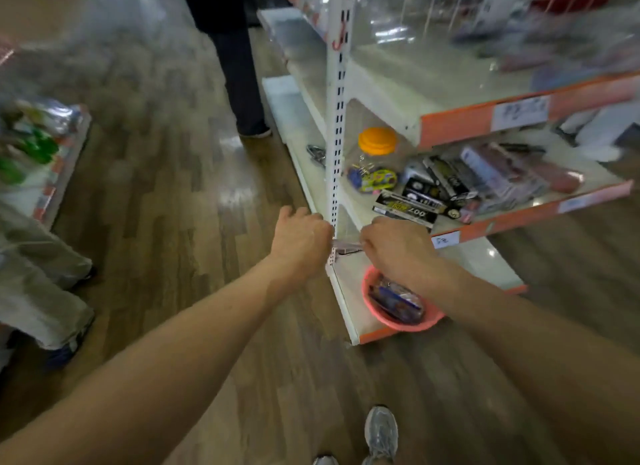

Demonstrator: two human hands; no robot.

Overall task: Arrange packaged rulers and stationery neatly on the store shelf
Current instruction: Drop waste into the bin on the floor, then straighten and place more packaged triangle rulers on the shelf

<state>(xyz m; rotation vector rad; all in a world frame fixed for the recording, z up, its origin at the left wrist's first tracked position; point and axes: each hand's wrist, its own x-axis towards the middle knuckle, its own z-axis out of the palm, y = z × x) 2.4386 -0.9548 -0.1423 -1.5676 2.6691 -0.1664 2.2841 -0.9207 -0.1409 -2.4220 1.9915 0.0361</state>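
Note:
My left hand [300,238] and my right hand [394,246] are both curled in front of the white slotted upright [337,118] of the shelf unit. Between them they hold a small silvery item [347,247]; motion blur hides what it is. Black packaged boxes [420,198] and other stationery packs [502,174] lie jumbled on the middle shelf [519,219]. A clear jar with an orange lid [376,142] stands behind them, next to a colourful pack [375,180].
A pink bowl [398,322] holding wrapped items sits on the bottom shelf [349,298]. One person stands in the aisle ahead [239,66], another at the left [41,284]. A low shelf with goods [38,146] is at far left. My shoe [381,433] is on the wooden floor.

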